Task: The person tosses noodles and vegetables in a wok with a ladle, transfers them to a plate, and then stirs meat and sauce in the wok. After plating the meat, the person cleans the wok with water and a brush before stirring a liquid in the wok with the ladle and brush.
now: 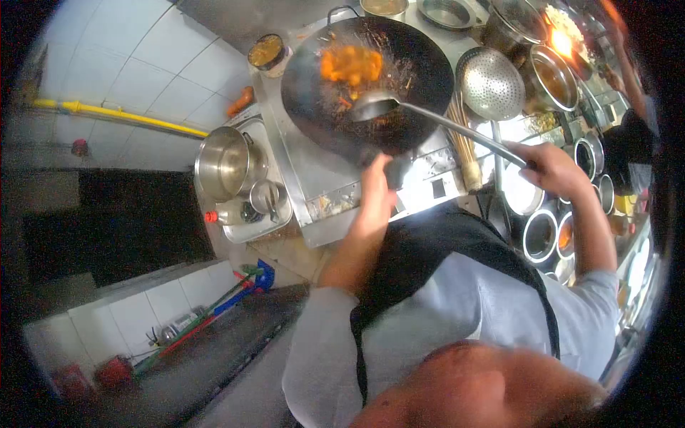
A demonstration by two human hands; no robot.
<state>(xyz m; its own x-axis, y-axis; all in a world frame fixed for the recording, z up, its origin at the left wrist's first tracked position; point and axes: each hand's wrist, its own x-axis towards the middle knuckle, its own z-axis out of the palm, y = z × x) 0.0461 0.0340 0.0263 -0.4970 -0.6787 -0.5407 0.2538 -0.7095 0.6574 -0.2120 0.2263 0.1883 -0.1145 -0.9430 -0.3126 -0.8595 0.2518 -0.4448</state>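
A large dark wok sits on the metal stove, with orange food at its upper left. The food looks blurred. My left hand is closed at the wok's near edge, around what looks like its handle, which is mostly hidden. In my right hand is the long handle of a metal ladle, gripped near its end. The bowl of the ladle rests over the middle of the wok, just below the food. A perforated skimmer lies right of the wok, beside a bamboo brush.
Left of the stove, a tray holds a steel pot, a small cup and a red-capped bottle. Several pots and containers stand at the right, near a bright flame. Another person's arm shows at the far right.
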